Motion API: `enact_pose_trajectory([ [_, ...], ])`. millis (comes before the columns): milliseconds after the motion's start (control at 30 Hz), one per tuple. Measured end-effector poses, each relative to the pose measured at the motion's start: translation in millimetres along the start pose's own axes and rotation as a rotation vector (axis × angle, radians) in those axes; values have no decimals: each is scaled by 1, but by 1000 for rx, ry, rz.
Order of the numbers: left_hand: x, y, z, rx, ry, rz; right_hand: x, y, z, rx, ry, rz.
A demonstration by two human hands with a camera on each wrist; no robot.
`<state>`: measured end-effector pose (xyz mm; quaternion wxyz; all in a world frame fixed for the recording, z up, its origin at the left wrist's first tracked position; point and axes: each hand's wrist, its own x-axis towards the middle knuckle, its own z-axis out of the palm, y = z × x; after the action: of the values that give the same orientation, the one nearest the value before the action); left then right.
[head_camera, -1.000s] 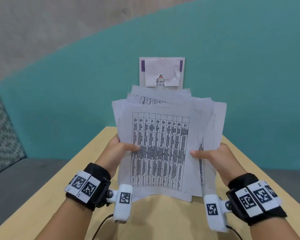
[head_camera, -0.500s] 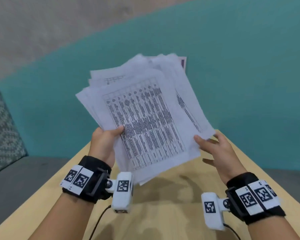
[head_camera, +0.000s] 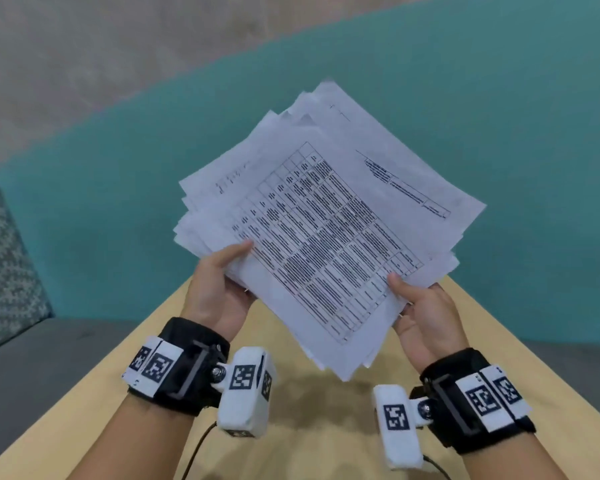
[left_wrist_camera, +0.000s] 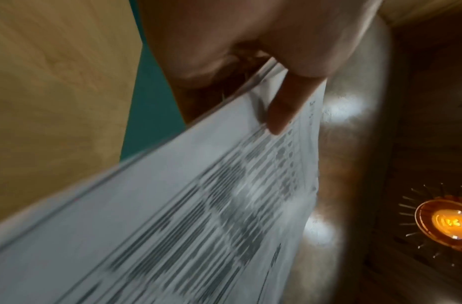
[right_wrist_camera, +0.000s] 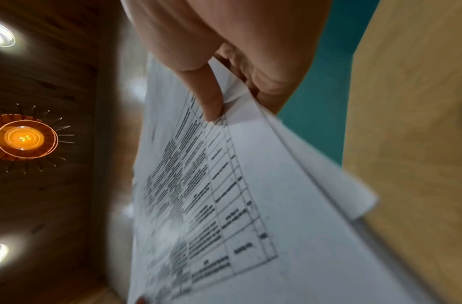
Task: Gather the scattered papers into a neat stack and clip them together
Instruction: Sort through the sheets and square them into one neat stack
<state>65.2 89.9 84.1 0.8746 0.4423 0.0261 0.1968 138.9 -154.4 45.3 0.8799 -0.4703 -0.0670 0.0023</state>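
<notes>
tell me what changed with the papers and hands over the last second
The papers went from upright with their lower edge on the table to lifted clear and turned slantwise. The right hand let go midway and now pinches their edge again. The left hand kept its grip throughout; the sheets are still unevenly fanned.

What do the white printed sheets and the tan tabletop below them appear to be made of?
White printed sheets: thin matte paper; they flex, and fanned edges show separate leaves. Tan tabletop: probably wood or wood-look laminate, smooth, with faint grain and a soft shadow; which one cannot be told.
</notes>
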Motion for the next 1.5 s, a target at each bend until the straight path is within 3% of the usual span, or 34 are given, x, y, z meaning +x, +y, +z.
enact_pose_trajectory([
  [67,-1,12,-6,-102,-37,48,6,-10,-14,-51,15,7],
  [200,-3,35,-25,-148,-220,-55,14,-27,-39,-158,43,21],
  [267,2,39,-34,-49,-283,-117,14,-31,-45,-211,13,-4],
  [367,7,34,-35,273,-311,-204,10,-34,-44,-320,-18,-66],
  [467,12,20,-28,549,-176,-39,10,-31,-40,-409,-9,-128],
  [600,11,6,-22,572,-36,91,12,-22,-37,-458,4,-188],
  [833,19,-10,-26,494,47,181,14,-1,-39,-458,52,-239],
  [1067,24,-28,-36,567,36,139,14,11,-37,-428,-1,-111],
  [1167,25,-23,-34,573,49,305,14,11,-35,-438,-3,-113],
  [1233,23,-18,-32,678,30,529,14,11,-35,-449,-3,-112],
  [1333,21,-13,-30,1057,-33,785,14,10,-36,-450,7,-101],
  [1400,21,-14,-30,1219,-50,783,14,10,-37,-443,13,-93],
  [1500,21,-16,-31,1256,-8,717,14,10,-38,-440,6,-86],
])
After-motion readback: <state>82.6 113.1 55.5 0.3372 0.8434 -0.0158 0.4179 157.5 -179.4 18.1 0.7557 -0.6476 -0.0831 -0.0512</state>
